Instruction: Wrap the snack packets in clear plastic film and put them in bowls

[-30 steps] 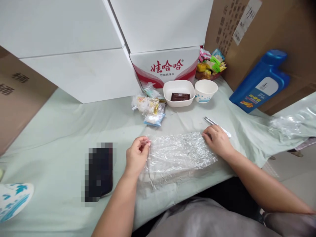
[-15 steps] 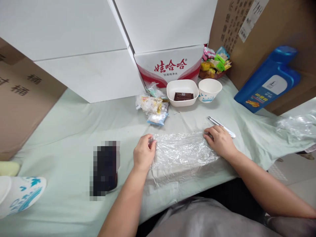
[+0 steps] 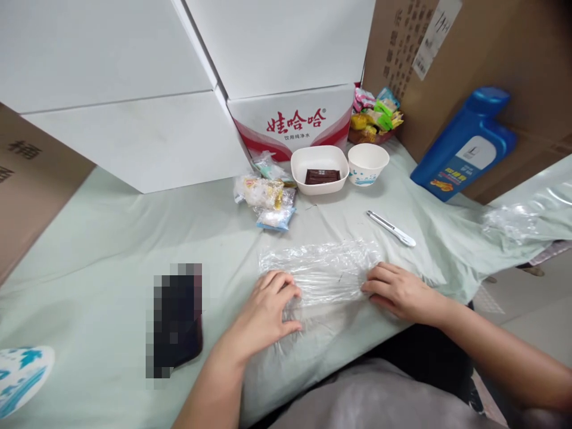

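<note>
A sheet of clear plastic wrap [image 3: 330,277] lies wrinkled on the pale green cloth before me. My left hand [image 3: 270,310] rests on its lower left corner, thumb held well apart from the bent fingers. At the right edge of the wrap is my right hand [image 3: 400,292], its fingers stretched out and their tips touching the plastic. Neither hand grips anything that I can see. Beyond the right hand, on the cloth, lies a white utility knife [image 3: 391,228]. The thumb of my right hand is mostly hidden.
Toward the back stand a white bowl [image 3: 319,186] with brown packets, a paper cup [image 3: 369,164] and a pile of wrapped packets [image 3: 268,196]. A blue bottle [image 3: 462,146] leans at the right. A blurred dark object [image 3: 179,325] lies left; another paper cup [image 3: 24,378] is farther left.
Both hands have slid down the sides of the wrap toward me. My left fingers have gone from a pinch at the upper corner to spread. The view has shifted slightly.
</note>
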A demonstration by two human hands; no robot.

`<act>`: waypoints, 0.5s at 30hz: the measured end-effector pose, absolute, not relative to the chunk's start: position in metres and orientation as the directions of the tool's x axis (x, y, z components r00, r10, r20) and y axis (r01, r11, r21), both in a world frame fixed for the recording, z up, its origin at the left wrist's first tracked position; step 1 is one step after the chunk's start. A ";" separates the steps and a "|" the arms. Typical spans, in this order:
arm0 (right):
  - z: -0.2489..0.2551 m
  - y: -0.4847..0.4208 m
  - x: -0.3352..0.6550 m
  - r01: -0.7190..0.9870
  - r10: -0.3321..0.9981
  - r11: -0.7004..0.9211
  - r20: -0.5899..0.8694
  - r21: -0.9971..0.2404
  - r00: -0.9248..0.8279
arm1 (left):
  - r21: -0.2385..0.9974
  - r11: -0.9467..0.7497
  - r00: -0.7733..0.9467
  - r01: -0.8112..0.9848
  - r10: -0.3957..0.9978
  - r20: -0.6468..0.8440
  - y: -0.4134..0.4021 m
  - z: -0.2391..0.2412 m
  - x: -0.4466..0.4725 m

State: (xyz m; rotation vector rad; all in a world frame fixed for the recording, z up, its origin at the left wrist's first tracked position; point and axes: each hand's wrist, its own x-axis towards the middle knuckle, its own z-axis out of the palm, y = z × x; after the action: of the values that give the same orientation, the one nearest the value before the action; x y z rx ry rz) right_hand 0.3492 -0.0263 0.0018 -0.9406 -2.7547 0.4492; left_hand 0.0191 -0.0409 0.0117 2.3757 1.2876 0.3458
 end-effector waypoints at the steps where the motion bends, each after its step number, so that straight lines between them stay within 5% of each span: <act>1: 0.001 -0.026 0.353 0.579 0.643 0.735 0.094 -0.353 -0.760 | 0.464 -0.478 0.537 0.745 0.844 0.008 -0.041 0.011 0.019; 8: 0.012 -0.021 0.370 0.525 0.685 0.696 0.233 -0.489 -0.690 | 0.503 -0.457 0.542 0.734 0.840 -0.028 -0.040 0.015 0.008; 15: 0.002 -0.012 0.369 0.672 0.862 0.474 0.143 -0.569 -0.487 | 0.650 -0.300 0.375 0.698 0.927 0.025 -0.032 0.010 -0.009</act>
State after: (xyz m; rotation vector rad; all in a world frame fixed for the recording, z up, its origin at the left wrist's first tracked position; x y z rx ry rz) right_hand 0.3694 -0.0115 0.0023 -1.2809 -2.3136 0.6261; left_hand -0.0088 -0.0322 0.0102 2.0912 1.3956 0.5445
